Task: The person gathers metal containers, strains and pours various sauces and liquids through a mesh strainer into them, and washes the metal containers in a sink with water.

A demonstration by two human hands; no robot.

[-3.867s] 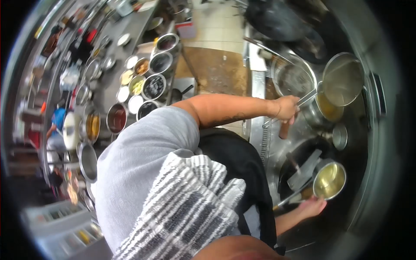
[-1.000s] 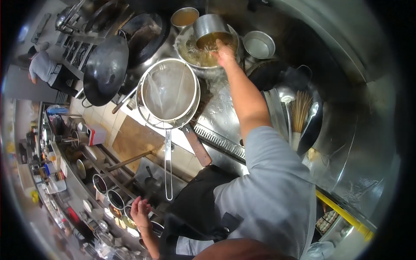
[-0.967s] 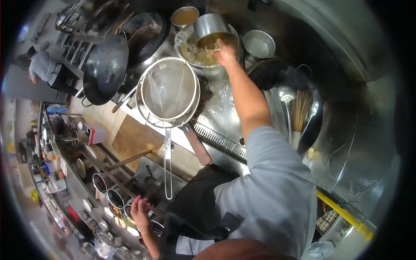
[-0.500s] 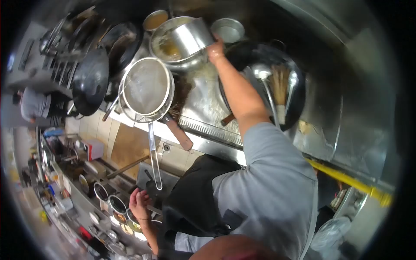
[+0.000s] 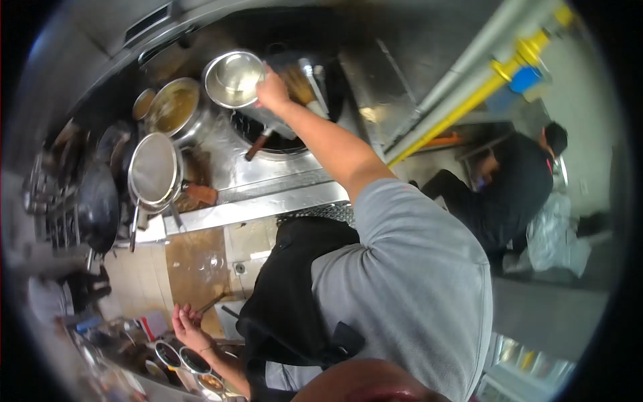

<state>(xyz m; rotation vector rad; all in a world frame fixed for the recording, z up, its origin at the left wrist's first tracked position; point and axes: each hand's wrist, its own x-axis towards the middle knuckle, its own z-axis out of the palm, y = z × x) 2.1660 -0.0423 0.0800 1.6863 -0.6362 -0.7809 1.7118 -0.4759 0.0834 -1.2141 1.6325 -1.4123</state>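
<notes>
My right hand (image 5: 271, 92) grips the right rim of a round metal pot (image 5: 216, 86), tilted so that its shiny inside shows; a little pale liquid seems to lie in it. Left of this pot stands a wider metal pot (image 5: 175, 108) of yellowish liquid. A round mesh strainer (image 5: 153, 169) rests below that wider pot, its handle pointing down. My left hand (image 5: 187, 327) hangs at the lower left over the floor, fingers loosely bent and apart, with nothing visible in it. Whatever lies directly under the held pot is hidden.
A black wok (image 5: 281, 144) holding a brush and ladles stands beside my right forearm. Another wok (image 5: 98, 208) is at the left. Ingredient containers (image 5: 195, 360) line the lower left. One person in dark clothes (image 5: 516, 187) bends at the right; another (image 5: 50, 298) is far left.
My right hand has brought the pot away from above the wider pot, toward the wok with the brush, and levelled it somewhat. The view has turned right, bringing the dark-clothed person into sight.
</notes>
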